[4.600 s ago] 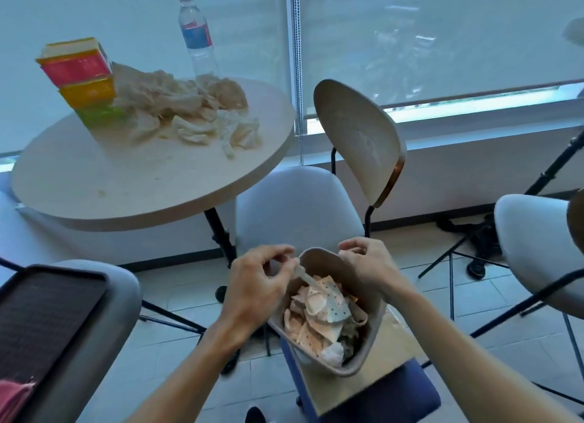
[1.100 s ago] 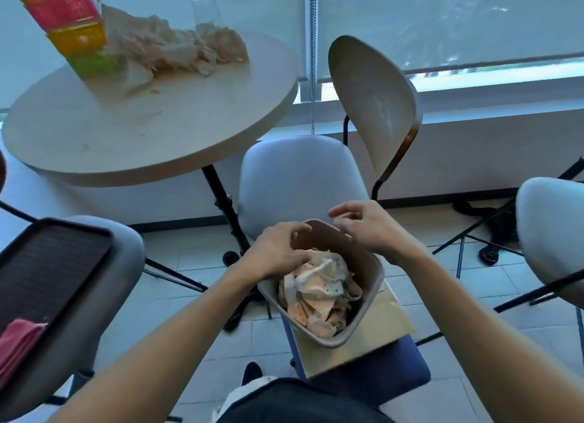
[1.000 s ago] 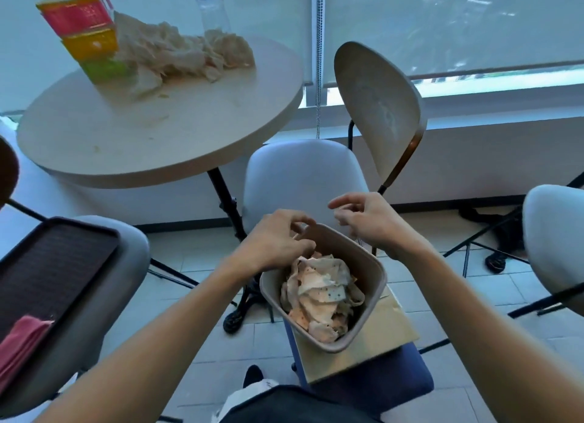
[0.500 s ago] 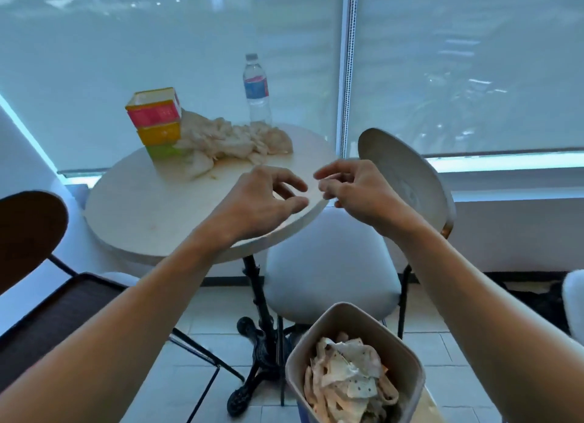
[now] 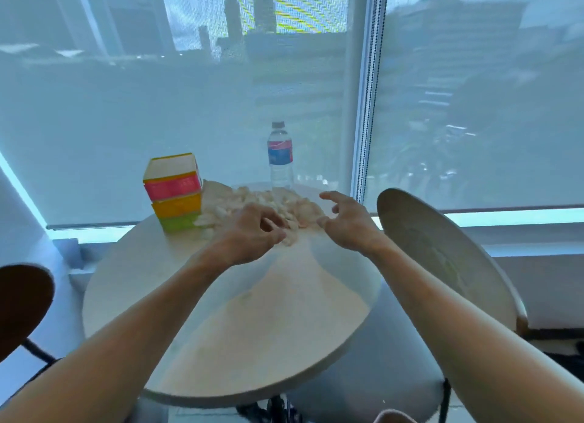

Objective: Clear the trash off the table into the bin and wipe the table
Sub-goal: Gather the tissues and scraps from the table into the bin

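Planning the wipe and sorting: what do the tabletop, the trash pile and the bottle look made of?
Tabletop: pale smooth laminate or wood, matte with soft glare. Trash pile: crumpled off-white paper or tissue, judging by its creased, light scraps. Bottle: clear thin plastic, see-through, with a blue and red wrap label.

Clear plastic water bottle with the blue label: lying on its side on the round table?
No, the clear plastic water bottle stands upright at the far edge of the round beige table, behind the crumpled paper pile.

beige table (image 5: 252,327), cream trash (image 5: 252,201), pink-yellow-green boxes (image 5: 173,191)
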Available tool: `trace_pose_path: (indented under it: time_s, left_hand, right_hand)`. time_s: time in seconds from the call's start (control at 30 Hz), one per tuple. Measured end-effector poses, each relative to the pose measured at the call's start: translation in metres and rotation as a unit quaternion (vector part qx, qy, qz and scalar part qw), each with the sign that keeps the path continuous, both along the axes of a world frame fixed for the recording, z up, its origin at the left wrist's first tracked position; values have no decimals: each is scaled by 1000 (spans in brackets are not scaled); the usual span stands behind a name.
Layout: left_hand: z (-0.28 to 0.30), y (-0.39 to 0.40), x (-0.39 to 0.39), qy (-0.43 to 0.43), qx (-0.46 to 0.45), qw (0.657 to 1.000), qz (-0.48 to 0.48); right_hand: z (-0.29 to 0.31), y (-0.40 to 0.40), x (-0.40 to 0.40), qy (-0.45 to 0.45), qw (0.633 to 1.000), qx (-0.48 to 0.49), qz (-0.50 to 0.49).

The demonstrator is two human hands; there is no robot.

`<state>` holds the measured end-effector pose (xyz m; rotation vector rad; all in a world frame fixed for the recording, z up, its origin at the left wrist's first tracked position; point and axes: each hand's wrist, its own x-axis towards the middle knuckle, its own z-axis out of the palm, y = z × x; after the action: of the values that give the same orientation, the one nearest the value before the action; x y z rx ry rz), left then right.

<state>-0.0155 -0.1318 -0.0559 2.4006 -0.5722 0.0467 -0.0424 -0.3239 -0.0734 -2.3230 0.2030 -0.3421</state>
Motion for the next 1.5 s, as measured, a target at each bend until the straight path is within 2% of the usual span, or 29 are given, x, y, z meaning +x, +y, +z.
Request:
trace_pose_path:
  time_s: [0.13,0.3,0.37,0.5,0.6,0.73,0.8,0.83,0.87,0.93,1.0,1.07,1.3,1.5]
  left_hand:
    - [7,2,31,-27,6,1000,-4]
    - [15,0,63,-27,-9,999,-31]
    - [16,-2,73,-22,-30,998,-50]
    - [20,-10,87,4,-124,988,-94]
    - [22,-15,92,-7,-181,976,-117]
    - [23,-11,93,-65,-218,968,-111]
    - [23,-6,94,-82,-228,965,-95]
    - [24,-3,96,-87,-228,967,-80]
    - [23,0,98,-89,-223,969,-62]
    - [22,6,101,-89,-209,973,-37]
    - [20,11,102,-88,-202,975,-26]
    - [19,15,101,-88,-194,977,-25]
    - [19,19,91,-92,-175,980,-27]
    - [18,16,70,-94,-178,979,-22]
  right_hand:
    - [-11,6,33,3,999,-47,-6]
    - [-6,2,50,-32,998,-24,-45]
    - [7,-1,52,-53,997,21,-55]
    - [41,0,52,-89,985,149,-14]
    - [56,10,53,-56,973,222,32]
    - [60,21,58,-15,934,334,126]
    - [55,23,64,-4,922,365,129]
    - [50,22,69,-2,935,338,110]
    - [45,22,73,2,960,266,84]
    - [30,21,78,30,997,58,48]
    - [15,22,79,86,991,-77,62]
    - [3,25,79,126,980,-134,72]
    - [4,24,75,25,995,-95,23]
    - [16,18,54,-85,996,3,-10]
